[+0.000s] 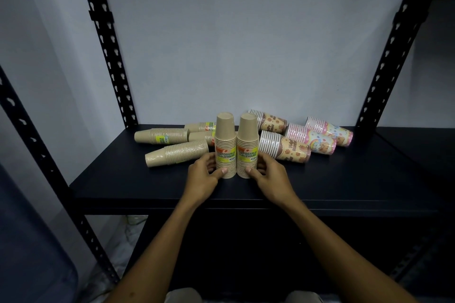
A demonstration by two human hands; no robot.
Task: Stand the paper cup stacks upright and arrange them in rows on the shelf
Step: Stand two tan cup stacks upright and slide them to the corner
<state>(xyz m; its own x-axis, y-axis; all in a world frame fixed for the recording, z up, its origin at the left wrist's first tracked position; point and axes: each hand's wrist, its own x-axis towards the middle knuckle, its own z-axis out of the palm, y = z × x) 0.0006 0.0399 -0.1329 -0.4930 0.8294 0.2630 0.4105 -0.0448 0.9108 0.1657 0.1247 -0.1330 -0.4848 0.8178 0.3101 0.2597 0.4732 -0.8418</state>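
Two wrapped stacks of plain brown paper cups stand upright, side by side and touching, near the middle of the dark shelf [128,179]. My left hand [205,171] grips the base of the left stack [225,141], thumb across its front. My right hand [267,171] grips the base of the right stack [247,141] the same way. Several more brown stacks lie on their sides behind and to the left, such as one near the front [176,155] and one further back [161,136]. Printed stacks lie on their sides to the right: brown-patterned ones [285,146] and pink ones [311,137].
Black perforated uprights frame the shelf: a rear left post [108,44], a rear right post [394,39] and a front left post [37,145]. A pale wall stands behind. A dark blue bin [29,253] sits low at the left.
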